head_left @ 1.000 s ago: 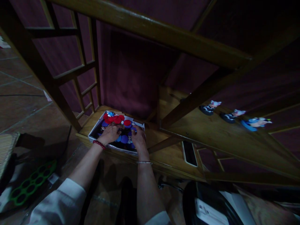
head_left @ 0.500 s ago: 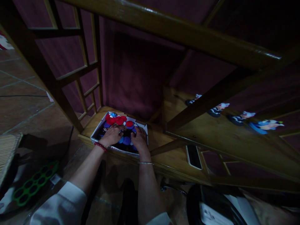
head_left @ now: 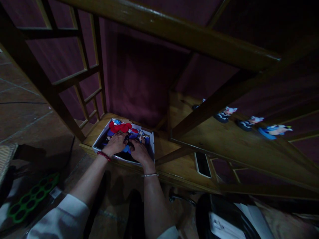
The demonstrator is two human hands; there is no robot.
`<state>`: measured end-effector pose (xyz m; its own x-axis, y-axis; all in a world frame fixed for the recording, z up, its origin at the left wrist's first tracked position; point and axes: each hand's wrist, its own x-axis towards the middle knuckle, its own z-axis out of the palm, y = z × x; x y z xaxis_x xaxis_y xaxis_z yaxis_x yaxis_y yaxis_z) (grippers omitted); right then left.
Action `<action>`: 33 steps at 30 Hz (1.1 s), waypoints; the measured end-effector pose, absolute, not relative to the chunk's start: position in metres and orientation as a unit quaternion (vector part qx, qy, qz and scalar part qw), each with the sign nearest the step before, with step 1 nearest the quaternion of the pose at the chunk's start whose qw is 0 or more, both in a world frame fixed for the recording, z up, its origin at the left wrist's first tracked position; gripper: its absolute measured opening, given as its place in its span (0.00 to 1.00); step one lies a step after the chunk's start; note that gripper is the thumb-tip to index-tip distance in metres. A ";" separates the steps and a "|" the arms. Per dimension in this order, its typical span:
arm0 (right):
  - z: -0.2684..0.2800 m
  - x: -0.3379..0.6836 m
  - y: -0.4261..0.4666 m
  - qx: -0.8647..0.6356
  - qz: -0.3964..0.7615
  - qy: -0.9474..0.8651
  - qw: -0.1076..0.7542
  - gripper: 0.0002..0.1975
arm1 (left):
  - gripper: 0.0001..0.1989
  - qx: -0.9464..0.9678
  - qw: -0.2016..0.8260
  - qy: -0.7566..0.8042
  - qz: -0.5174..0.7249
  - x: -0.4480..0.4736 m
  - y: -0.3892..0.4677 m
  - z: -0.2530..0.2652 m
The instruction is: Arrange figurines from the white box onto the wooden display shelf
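Note:
A shallow white-edged box (head_left: 152, 146) stands on the low wooden shelf, packed with small figurines on red and blue round bases. My left hand (head_left: 116, 144), with a red bead bracelet at its wrist, reaches over the figurines in the left half, its fingers stretched out and apart. From the right, my right hand (head_left: 139, 151), with a silver bangle, bends its fingers toward the box's middle. They close around something dark that I cannot make out. Red bases (head_left: 120, 127) lie at the back left of the box. A blue base (head_left: 126, 148) shows between the hands.
Several figurines (head_left: 225, 114) stand on the raised shelf (head_left: 199, 132) at right. A phone (head_left: 202, 164) lies on the lower shelf. Wooden beams (head_left: 174, 30) cross above. On the floor at left is a green tray with round holes (head_left: 33, 197); a black stool (head_left: 211, 212) is at lower right.
My right hand has moved left toward my left hand, and its fingers have drawn together. My left hand stays over the same part of the box. The view has shifted slightly.

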<state>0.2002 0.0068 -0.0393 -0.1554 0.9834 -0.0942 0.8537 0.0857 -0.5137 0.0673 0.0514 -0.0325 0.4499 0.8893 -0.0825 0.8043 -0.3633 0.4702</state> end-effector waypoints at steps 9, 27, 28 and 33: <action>-0.041 0.210 0.010 -0.693 0.242 -0.653 0.189 0.17 | 0.20 0.824 0.220 0.518 0.074 0.069 0.050 -0.029; -0.040 0.220 0.013 -0.768 0.204 -0.572 0.205 0.19 | 0.18 0.813 0.244 0.523 0.081 0.063 0.052 -0.031; -0.040 0.220 0.012 -0.768 0.207 -0.572 0.202 0.19 | 0.18 0.812 0.244 0.525 0.079 0.062 0.052 -0.031; -0.040 0.223 0.012 -0.769 0.222 -0.560 0.214 0.19 | 0.18 0.800 0.259 0.538 0.067 0.059 0.054 -0.029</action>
<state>0.2231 0.0116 -0.0402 0.2755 0.9559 -0.1022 0.7662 -0.2825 -0.5772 0.0585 0.0537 -0.0292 0.4131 0.8945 -0.1710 0.8249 -0.2880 0.4865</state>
